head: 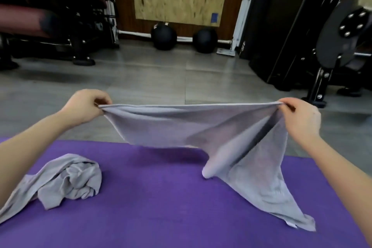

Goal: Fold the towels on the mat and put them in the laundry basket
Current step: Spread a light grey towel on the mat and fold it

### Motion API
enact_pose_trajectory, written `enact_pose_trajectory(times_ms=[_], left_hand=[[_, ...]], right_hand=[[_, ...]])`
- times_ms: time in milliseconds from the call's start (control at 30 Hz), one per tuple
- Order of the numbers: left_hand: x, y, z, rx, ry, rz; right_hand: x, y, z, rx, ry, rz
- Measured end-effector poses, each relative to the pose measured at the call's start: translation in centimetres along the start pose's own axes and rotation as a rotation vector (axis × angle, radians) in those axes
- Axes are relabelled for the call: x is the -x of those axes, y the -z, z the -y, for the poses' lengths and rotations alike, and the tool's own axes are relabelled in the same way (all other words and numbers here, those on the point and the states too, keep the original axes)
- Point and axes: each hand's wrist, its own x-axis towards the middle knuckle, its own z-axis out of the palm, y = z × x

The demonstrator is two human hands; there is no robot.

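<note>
fingers (102, 99) of left hand (85, 107) and right hand (301, 120) pinch grey towel (181, 125) above purple mat (161, 197).

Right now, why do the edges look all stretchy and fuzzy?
Head view: the wide-angle lens stretches things near the edges; the gym machine on the right is smeared with blur; the held towel casts a soft shadow on the purple mat.

Purple mat (161, 197) on grey floor (141, 74), crumpled grey towel (66, 181) at its left, second towel (271, 197) trailing onto its right
</note>
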Motion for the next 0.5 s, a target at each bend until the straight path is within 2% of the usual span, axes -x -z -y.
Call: enact_pose_trajectory(times_ms=[100, 200, 333, 400, 467, 500], left_hand=[[3.0, -2.1, 1.3, -0.05, -0.042, 0.04], [7.6, -5.7, 3.4, -0.044, -0.057, 0.153], [14.7, -11.4, 6.5, -0.141, -0.199, 0.434], [18.4, -14.2, 7.4, -0.216, -0.256, 0.617], [21.8, -16.7, 8.2, -0.245, -0.344, 0.741], [23.3, -17.7, 8.6, -0.236, -0.387, 0.776]], right_hand=[[4.3, 0.8, -2.3, -0.007, 0.084, 0.169], [10.4, 0.6, -5.5, 0.104, 0.23, 0.437], [18.9, -0.6, -9.7, 0.331, 0.554, 0.701], [22.7, -1.0, -10.2, 0.508, 0.576, 0.888], [26.0, -1.8, -10.9, 0.573, 0.629, 1.138], [27.5, -2.1, -10.6, 0.625, 0.685, 1.203]])
